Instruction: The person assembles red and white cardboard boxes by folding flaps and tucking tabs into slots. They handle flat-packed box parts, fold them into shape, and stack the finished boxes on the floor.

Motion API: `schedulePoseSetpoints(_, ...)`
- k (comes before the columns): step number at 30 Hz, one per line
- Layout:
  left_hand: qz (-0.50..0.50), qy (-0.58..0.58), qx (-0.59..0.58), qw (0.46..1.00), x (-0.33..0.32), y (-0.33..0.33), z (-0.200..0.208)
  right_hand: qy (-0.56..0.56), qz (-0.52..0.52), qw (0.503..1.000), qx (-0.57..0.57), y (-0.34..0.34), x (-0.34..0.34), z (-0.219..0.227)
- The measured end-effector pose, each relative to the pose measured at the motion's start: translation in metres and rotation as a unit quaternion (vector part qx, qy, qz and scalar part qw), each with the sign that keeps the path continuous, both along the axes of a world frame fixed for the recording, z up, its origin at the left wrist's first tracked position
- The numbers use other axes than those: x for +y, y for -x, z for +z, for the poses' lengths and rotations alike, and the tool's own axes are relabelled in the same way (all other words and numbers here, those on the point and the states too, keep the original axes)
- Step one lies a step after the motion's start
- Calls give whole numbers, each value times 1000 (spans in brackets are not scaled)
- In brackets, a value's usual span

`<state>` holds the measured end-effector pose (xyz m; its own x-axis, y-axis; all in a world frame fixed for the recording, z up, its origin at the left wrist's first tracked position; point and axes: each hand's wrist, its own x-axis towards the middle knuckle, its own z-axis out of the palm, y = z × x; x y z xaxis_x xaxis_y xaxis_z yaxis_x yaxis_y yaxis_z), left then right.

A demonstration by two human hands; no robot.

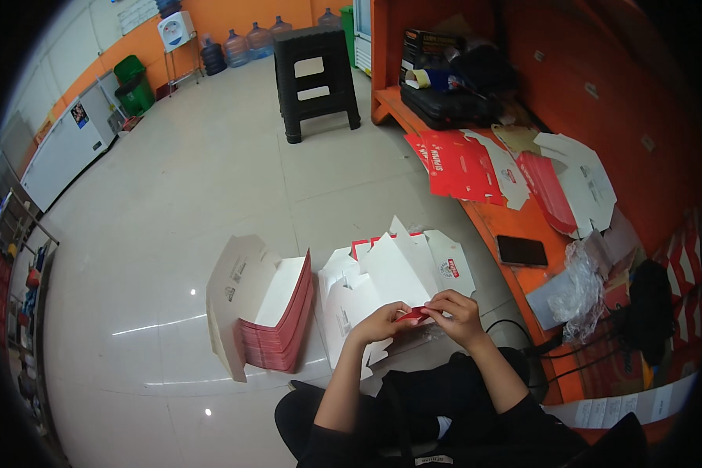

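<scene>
Both my hands are at the near edge of a white-and-red cardboard box blank [404, 269] in front of my lap. My left hand [381, 322] pinches a red flap at that edge. Beside it, my right hand [455, 317] has thumb and fingers closed on the same red edge. More flat white box blanks [342, 316] lie beneath and around it on the floor. To their left stands a nested stack of part-folded boxes [277, 331], red outside and white inside, with a large lid flap upright.
An orange shelf [498, 226] runs along my right, bearing red and white box blanks [464, 168], a phone [522, 251], crumpled clear plastic [576, 292] and a black case [448, 105]. A black stool [316, 82] stands ahead. Water jugs [259, 40] and a white chest freezer [74, 144] are farther off.
</scene>
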<state>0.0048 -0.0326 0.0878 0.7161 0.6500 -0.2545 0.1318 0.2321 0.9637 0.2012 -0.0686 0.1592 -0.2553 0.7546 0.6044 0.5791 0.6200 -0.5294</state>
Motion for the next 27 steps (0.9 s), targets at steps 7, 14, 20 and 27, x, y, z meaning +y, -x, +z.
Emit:
schedulePoseSetpoints(7,59,-34,2,998,-3,0,18,63,61,995,-55,0,6,0)
schedulePoseSetpoints(14,308,106,-253,911,-4,4,42,74,120,977,158,50,-68,18)
schedulePoseSetpoints(20,370,-66,-259,890,-18,10,86,597,267,373,658,103,-118,14)
schedulePoseSetpoints(27,503,-291,-193,791,-18,27,91,386,66,528,754,96,-59,9)
